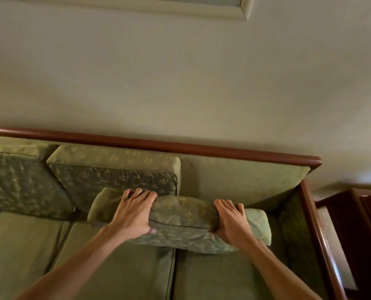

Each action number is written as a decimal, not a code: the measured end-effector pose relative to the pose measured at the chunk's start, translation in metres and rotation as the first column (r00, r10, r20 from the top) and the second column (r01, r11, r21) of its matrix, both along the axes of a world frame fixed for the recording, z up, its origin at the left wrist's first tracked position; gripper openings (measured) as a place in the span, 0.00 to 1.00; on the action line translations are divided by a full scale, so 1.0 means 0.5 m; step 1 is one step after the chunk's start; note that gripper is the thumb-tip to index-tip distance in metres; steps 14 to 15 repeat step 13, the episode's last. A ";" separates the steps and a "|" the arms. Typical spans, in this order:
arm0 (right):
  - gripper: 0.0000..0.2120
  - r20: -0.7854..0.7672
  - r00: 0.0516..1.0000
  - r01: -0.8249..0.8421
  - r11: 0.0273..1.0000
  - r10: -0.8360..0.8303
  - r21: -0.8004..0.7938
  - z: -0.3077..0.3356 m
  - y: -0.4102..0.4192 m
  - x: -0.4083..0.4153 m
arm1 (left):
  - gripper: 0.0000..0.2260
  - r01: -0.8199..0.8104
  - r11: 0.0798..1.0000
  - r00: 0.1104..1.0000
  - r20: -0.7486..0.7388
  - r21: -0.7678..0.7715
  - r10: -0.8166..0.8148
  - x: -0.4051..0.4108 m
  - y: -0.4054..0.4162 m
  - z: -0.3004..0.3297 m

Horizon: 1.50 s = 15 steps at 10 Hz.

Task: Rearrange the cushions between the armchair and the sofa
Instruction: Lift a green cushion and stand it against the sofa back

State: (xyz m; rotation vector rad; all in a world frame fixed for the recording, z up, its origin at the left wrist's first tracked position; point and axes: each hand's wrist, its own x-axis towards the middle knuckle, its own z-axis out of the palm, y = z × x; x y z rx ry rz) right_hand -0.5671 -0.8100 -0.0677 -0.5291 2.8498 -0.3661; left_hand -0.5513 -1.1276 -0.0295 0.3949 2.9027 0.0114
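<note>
Head view: a person is leaning over a green sofa [119, 267] with a wooden top rail [180, 146].
Cushion's place: the patterned back cushion [180, 219] is hanging just above the right seat, before the bare backrest, beside an upright back cushion [115, 172].
Grip: left hand [132, 215] and right hand [231, 221] are both clamping its top edge, fingers over, thumbs under.
Handling: it is denting under the fingers, so probably soft, light, floppy.
Best hold: two spaced hands along one edge.
</note>
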 end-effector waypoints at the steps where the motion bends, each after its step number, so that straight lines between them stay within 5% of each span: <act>1: 0.35 0.007 0.999 0.040 0.998 -0.040 0.044 0.041 0.160 -0.041 | 0.47 0.034 0.997 0.999 0.031 0.075 -0.037 -0.045 0.164 0.012; 4: 0.38 -0.051 0.990 0.139 0.980 -0.133 0.145 0.025 0.462 -0.192 | 0.45 0.072 0.990 0.995 0.057 0.121 -0.079 -0.242 0.468 -0.066; 6: 0.51 -0.033 0.988 0.153 0.974 -0.149 0.168 -0.100 0.451 -0.267 | 0.47 -0.091 0.994 0.986 0.145 0.064 0.080 -0.377 0.461 -0.138; 8: 0.54 0.046 0.989 0.124 0.946 -0.144 0.298 -0.122 0.449 -0.370 | 0.54 -0.229 0.970 0.942 0.270 0.081 0.200 -0.424 0.446 -0.184; 10: 0.56 0.156 0.966 0.152 0.943 -0.205 0.295 -0.088 0.435 -0.360 | 0.54 -0.203 0.973 0.954 0.247 0.114 0.170 -0.393 0.465 -0.168; 11: 0.56 0.271 0.927 0.246 0.966 -0.258 0.076 -0.027 0.387 -0.347 | 0.49 -0.075 0.968 0.987 0.154 0.240 0.039 -0.358 0.471 -0.114; 13: 0.56 0.182 0.956 0.278 0.914 -0.232 -0.296 0.104 0.229 -0.254 | 0.49 -0.188 0.850 0.982 0.061 0.492 0.181 -0.284 0.411 0.054; 15: 0.56 0.182 0.956 0.278 0.914 -0.232 -0.296 0.104 0.229 -0.254 | 0.49 -0.188 0.850 0.982 0.061 0.492 0.181 -0.284 0.411 0.054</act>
